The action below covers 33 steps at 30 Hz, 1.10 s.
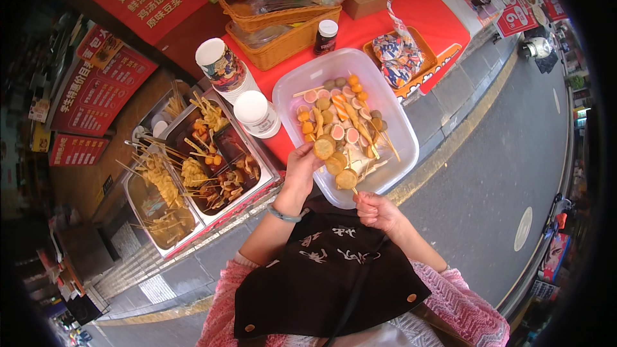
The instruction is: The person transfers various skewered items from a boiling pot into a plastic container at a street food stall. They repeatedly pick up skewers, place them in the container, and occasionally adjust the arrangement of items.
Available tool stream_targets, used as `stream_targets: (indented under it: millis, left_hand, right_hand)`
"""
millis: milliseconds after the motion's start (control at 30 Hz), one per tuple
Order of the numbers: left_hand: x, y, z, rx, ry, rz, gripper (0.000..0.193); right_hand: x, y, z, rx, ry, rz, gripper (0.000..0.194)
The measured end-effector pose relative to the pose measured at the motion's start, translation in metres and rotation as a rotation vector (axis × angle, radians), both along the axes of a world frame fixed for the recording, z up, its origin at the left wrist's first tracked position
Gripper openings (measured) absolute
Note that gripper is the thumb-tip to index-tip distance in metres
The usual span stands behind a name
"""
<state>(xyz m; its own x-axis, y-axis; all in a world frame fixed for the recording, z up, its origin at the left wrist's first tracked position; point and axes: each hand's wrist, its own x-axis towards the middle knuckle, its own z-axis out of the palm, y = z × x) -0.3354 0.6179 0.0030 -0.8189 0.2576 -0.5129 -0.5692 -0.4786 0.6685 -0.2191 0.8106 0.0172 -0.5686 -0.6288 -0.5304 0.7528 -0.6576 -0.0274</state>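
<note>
A bamboo skewer with three round, golden-brown pieces point(335, 163) is held at a slant over the near left side of a translucent plastic tub point(410, 154). My left hand point(301, 168) pinches the piece at its far end. Lower down, the fingers of my right hand point(378, 212) close around the bare stick point(355, 191). Several more skewers lie in the tub: orange balls point(355, 87), pink-centred round slices point(338, 132), an orange-and-white striped piece point(340, 107) and dark grey-brown balls point(377, 121). The tub's bottom is mostly hidden by food.
Left of the tub stand stacked paper cups point(253, 108) and a divided steel food warmer point(202, 221) with skewers in broth. Wicker baskets point(277, 50), a white-lidded jar point(327, 37) and an orange tray of wrapped packets point(419, 55) stand on the red tablecloth point(434, 14). A road point(487, 154) runs right.
</note>
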Motion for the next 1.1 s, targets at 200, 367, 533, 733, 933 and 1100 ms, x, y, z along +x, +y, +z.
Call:
stream_targets:
  millis: [200, 367, 533, 733, 933, 1100]
  left_hand:
    - [0.011, 0.003, -0.007, 0.025, -0.023, 0.009, 0.028]
    - [0.028, 0.0, -0.009, 0.165, -0.152, 0.048, 0.035]
    - [0.068, 0.003, 0.007, 0.212, -0.051, -0.279, 0.031]
    - [0.066, -0.01, 0.024, -0.006, 0.021, -0.05, 0.024]
    - [0.073, -0.044, 0.033, -0.115, 0.159, 0.193, 0.018]
    - [0.082, -0.057, 0.032, -0.137, 0.179, 0.202, 0.018]
  right_hand:
    - [0.003, -0.004, -0.002, 0.0, -0.009, 0.007, 0.017]
    - [-0.001, -0.007, 0.003, 0.038, -0.002, -0.043, 0.016]
    - [-0.023, -0.024, -0.001, 0.106, 0.042, -0.074, 0.012]
    - [-0.031, -0.065, -0.008, 0.162, 0.242, 0.045, 0.017]
    - [-0.058, -0.05, -0.042, 1.014, 0.746, 0.354, 0.015]
    - [-0.107, -0.062, -0.091, 1.849, 0.854, 0.632, 0.02]
